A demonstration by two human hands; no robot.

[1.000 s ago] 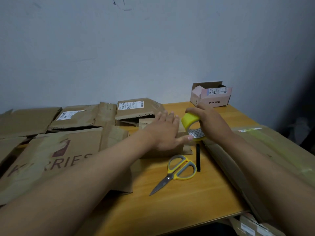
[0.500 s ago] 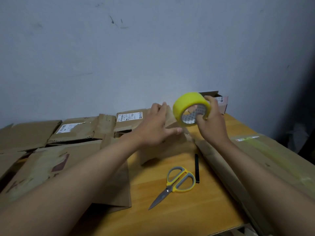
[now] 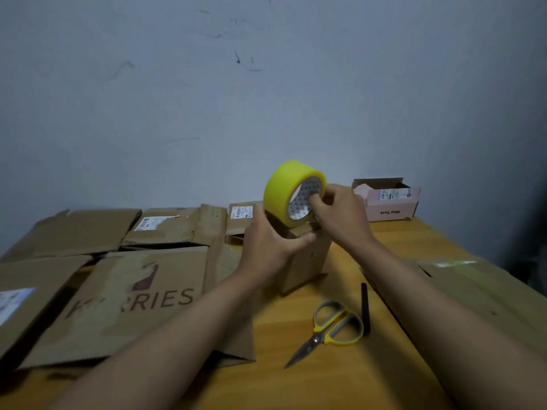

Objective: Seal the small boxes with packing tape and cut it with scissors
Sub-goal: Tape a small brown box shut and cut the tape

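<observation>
A small brown cardboard box (image 3: 307, 261) stands on end in the middle of the wooden table (image 3: 340, 380). My left hand (image 3: 272, 247) grips its upper left side, thumb across the top. Just above the box's top is a yellow roll of packing tape (image 3: 284, 190), which my right hand (image 3: 340, 214) holds with fingers in its core. Yellow-handled scissors (image 3: 331, 329) lie shut on the table in front of the box, blades pointing toward the near left.
Flattened brown cartons (image 3: 133, 297) cover the table's left half and back. A pink open box (image 3: 390, 199) sits at the back right by the wall. A black pen (image 3: 365, 306) lies beside the scissors. A large flat carton (image 3: 479, 294) overhangs the right edge.
The small box went from lying flat under my left hand to standing on end. My right hand lifted the tape roll off the table to just above the box's top.
</observation>
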